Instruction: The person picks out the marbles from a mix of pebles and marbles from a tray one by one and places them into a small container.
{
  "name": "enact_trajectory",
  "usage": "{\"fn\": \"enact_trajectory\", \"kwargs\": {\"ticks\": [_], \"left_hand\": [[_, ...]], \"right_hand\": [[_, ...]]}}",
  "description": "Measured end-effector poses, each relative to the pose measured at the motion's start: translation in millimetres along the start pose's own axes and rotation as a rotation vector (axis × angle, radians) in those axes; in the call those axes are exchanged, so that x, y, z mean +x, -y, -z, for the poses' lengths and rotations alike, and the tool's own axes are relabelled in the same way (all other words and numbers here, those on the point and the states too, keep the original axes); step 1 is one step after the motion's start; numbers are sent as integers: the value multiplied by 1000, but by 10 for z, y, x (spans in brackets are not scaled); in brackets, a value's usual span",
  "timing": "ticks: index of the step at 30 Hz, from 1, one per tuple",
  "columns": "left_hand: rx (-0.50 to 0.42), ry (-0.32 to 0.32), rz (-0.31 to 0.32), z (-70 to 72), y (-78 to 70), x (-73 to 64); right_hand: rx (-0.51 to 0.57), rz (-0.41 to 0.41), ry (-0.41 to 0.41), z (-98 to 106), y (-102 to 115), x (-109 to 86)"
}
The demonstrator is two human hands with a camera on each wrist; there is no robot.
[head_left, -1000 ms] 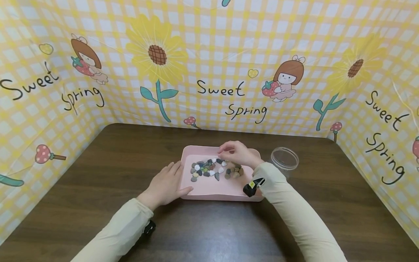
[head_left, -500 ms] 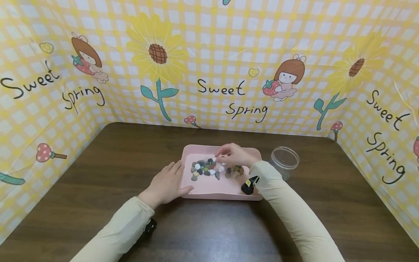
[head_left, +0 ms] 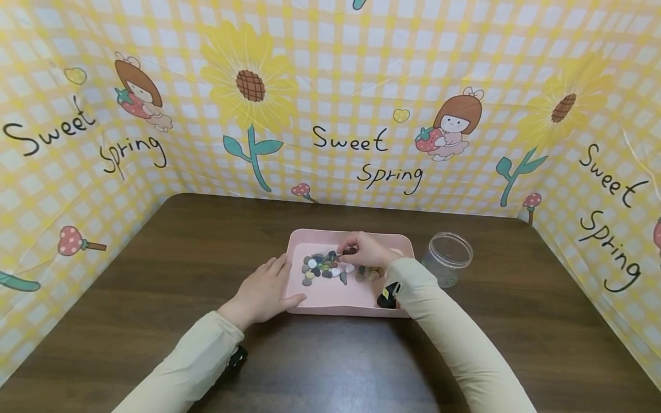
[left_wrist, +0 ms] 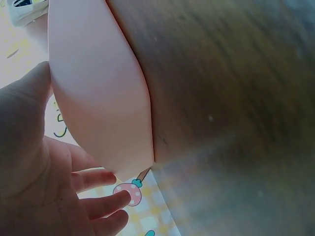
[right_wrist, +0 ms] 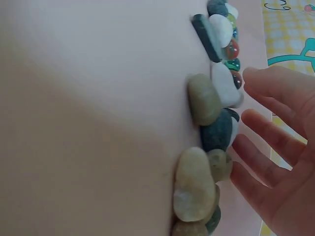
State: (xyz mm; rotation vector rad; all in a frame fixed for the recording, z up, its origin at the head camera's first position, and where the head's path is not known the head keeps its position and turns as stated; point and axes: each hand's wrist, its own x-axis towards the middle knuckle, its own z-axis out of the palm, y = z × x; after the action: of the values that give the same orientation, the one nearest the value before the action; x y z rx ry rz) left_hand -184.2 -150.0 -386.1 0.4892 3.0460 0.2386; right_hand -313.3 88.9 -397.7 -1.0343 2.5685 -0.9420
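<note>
My left hand (head_left: 260, 291) lies against the left side of a pink tray (head_left: 330, 301), with its thumb at the near rim. In the left wrist view its fingers (left_wrist: 101, 206) are relaxed beside the tray wall. Inside the tray is a cluster of mixed pebbles (head_left: 317, 272), with white, dark and glassy pieces. My right hand (head_left: 368, 250) hovers low at the right of that cluster. The right wrist view has its thumb and fingers (right_wrist: 280, 140) loosely bent and apart, close to the stones; nothing shows between them. Brownish pebbles (right_wrist: 194, 184) lie partly hidden under the hand.
A clear round jar (head_left: 447, 261) stands right of the tray, beside my right sleeve; something small and greenish lies at its bottom. The tray sits on a dark wooden table (head_left: 232, 241). Yellow checked cloth (head_left: 341, 74) rises behind and at both sides.
My right hand has moved a little left and nearer over the tray, lower toward the pebbles, covering more of the brownish ones. The left hand has stayed in place.
</note>
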Motion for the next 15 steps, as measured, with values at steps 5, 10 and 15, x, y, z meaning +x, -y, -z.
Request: {"fn": "enact_trajectory", "kwargs": {"ticks": [5,10,15], "left_hand": [[1,-3,-7,1,-2,-9],[1,-5,-12,11,-6,-17],[1,-6,-16,12,-8,-18]], "right_hand": [[-29,27,-16,-19,14,-9],[-68,19,-17,-29,37,-6],[-87,32,-18,-45,22,7]]}}
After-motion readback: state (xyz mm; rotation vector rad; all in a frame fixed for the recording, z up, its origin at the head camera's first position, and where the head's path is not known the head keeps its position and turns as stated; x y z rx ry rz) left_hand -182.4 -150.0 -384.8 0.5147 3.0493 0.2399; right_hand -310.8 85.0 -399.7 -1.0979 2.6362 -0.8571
